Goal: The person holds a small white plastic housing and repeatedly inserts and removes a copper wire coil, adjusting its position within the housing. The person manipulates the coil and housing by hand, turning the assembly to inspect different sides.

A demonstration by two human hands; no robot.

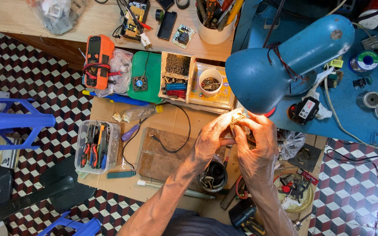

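Both hands raised together just under the rim of the blue desk lamp (285,61), lit by its glow. Left hand (213,140) curled, fingers pinched on a small pale yellowish part (238,118), exact kind too small to tell. Right hand (259,148) closed on the same part from the other side, thumb and fingertips meeting the left hand's fingers around it. Part held in the air between the two hands, above the workbench, touching nothing else.

Directly below the hands: a dark round can (214,175) and a worn wooden board (162,155) lying on cardboard, with a thin black wire (184,131) looping across the board. Left of the board, a clear plastic box of pliers (97,146) with red and orange handles, a purple-handled screwdriver (131,132) just beside it, and a teal-handled tool (121,174) below. Farther up, an orange multimeter (98,59) wound with red leads, a green tray (147,76) holding a small fan, a wooden compartment box (176,76) of small hardware, and a white cup (210,81) of bits. To the right, a blue tabletop (351,113) carrying solder spools, and a round tin (294,190) of red-handled odds and ends near the right forearm. Checkered tile floor (36,65) all around.
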